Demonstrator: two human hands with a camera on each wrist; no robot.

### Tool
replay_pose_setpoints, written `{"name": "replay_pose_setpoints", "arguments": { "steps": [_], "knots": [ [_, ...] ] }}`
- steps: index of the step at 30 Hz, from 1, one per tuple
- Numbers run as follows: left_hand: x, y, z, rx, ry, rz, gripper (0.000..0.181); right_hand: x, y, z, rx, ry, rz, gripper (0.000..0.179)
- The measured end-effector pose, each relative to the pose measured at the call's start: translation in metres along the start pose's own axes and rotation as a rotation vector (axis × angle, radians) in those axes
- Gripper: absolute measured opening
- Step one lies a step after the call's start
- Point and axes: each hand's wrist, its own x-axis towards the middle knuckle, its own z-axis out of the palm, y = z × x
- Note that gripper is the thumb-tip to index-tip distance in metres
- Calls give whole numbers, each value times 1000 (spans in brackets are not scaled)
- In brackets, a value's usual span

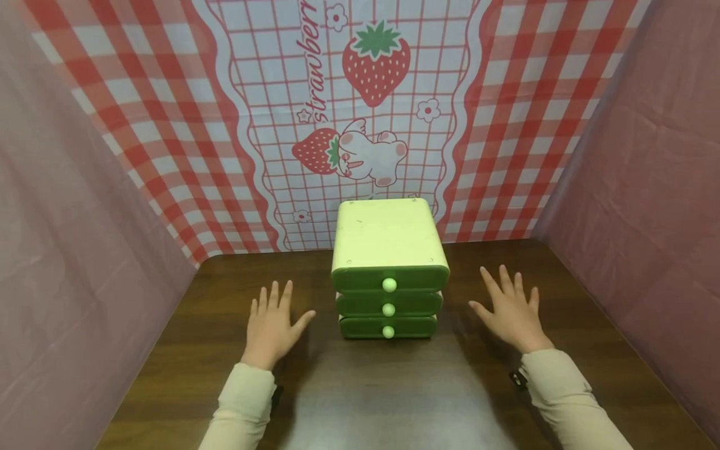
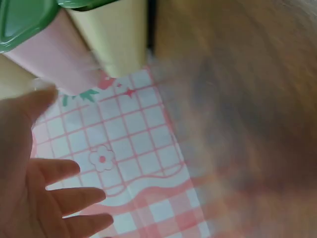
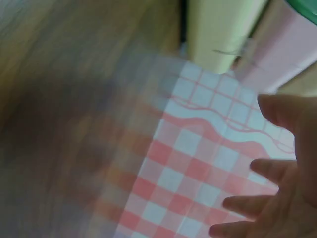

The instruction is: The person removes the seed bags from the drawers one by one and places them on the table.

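The left hand (image 1: 271, 328) and right hand (image 1: 513, 311), fingers spread, are beside a green three-drawer chest (image 1: 389, 237) on the desk (image 1: 368, 387).

1 drawer cabinet (image 1: 388, 234), 3 drawers (image 1: 360, 304), 3 knobs (image 1: 389, 285), 2 hands (image 1: 271, 328), 1 table (image 1: 371, 384)

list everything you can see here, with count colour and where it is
drawer cabinet: one, pale yellow top, middle of table
drawer fronts: three, green, stacked on cabinet
knobs: three, pale green, one per front
table: one, brown, under cabinet
cloth: one, red and white, behind cabinet
printed strawberries: two whole, red with green leaves, on cloth in head view
drapes: two, pink, either side
left hand: one, fingers spread, left of cabinet
right hand: one, fingers spread, right of cabinet
sleeves: two, off-white, on forearms
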Motion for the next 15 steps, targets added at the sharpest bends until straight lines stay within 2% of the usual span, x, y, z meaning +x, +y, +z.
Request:
{"name": "replay_pose_setpoints", "arguments": {
  "steps": [3,6,9,11,13,15],
  "knots": [
    [2,4,-7,-43,71,17,75,1,-6,-7,66,71,-1,74],
    [4,9,-14,-134,136,13,62,1,-14,-14,139,173,-13,54],
    [6,15,-21,-281,183,-15,52,-1,-24,-22,222,275,-9,33],
    [8,19,-26,-393,207,-40,46,-3,-33,-27,272,323,0,25],
    [12,23,-30,-508,224,-62,41,-4,-42,-30,341,346,4,21],
    [16,28,-34,-611,234,-78,39,-6,-52,-33,425,336,3,22]
  ]
}}
